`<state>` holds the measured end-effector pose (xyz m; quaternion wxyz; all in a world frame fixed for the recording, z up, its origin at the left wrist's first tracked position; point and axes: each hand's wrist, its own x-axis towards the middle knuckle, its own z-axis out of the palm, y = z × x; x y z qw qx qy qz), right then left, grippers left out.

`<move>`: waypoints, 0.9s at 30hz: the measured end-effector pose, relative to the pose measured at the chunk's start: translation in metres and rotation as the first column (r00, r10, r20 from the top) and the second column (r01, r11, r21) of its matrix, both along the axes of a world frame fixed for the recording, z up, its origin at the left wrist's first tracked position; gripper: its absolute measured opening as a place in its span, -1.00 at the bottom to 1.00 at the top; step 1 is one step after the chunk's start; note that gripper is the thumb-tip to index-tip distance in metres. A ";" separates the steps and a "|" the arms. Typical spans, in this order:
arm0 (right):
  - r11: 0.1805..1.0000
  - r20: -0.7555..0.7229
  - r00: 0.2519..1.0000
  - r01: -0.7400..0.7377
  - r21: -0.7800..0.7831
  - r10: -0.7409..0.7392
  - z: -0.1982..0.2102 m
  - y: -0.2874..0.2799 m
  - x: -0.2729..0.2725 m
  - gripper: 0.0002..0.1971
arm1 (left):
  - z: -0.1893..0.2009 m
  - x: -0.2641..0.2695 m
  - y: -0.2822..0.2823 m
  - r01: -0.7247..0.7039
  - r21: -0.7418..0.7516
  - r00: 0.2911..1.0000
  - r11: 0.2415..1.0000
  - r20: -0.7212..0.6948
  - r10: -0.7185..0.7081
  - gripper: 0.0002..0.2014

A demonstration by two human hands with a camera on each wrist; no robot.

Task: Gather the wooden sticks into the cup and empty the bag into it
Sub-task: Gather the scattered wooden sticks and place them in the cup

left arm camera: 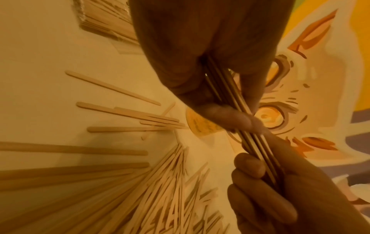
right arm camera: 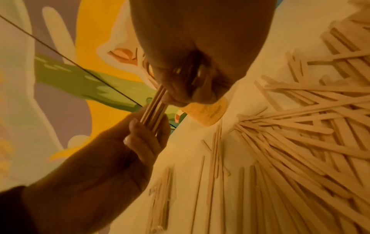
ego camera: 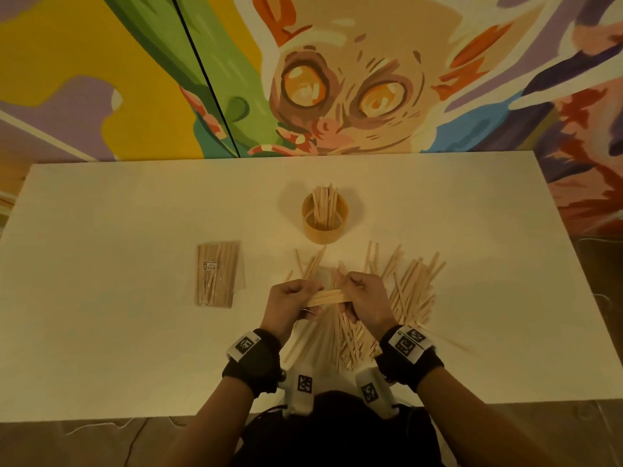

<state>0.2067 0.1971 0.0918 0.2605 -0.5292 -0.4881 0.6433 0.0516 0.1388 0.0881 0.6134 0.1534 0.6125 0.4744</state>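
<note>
White table (ego camera: 101,332): broad bare surface to left and right of the work; far edge meets a painted wall (ego camera: 337,79), near edge lies at the person's body. Left hand (ego camera: 290,303) and right hand (ego camera: 362,298), fingers curled, each grip 1 end of a level bundle of sticks (ego camera: 328,295) above the loose pile of sticks (ego camera: 404,298). Cup (ego camera: 324,219), upright beyond the pile, holds sticks leaning on its far rim. Clear bag (ego camera: 217,273), filled, lies flat to the left.
</note>
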 end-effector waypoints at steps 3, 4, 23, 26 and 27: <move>0.997 -0.035 0.997 0.071 -0.037 -0.072 0.003 0.012 -0.001 -0.59 | -0.003 -0.004 0.009 -0.064 0.028 0.997 0.998 -0.035 0.065 -0.87; 0.995 -0.040 0.995 0.086 -0.042 -0.088 0.004 0.017 -0.001 -0.60 | -0.003 -0.005 0.013 -0.078 0.032 0.996 0.996 -0.036 0.079 -0.88; 0.901 0.418 0.906 -0.229 0.368 0.060 0.026 0.205 -0.018 -0.70 | -0.039 -0.066 0.055 -0.153 -0.096 0.972 0.983 -0.195 0.133 -0.79; 0.751 0.677 0.713 -0.545 0.372 0.182 0.025 0.220 -0.036 -0.76 | -0.047 -0.072 0.048 -0.141 -0.111 0.960 0.984 -0.258 0.109 -0.80; 0.700 0.747 0.626 -0.637 0.325 0.223 0.024 0.220 -0.042 -0.77 | -0.049 -0.073 0.046 -0.132 -0.116 0.960 0.984 -0.263 0.098 -0.80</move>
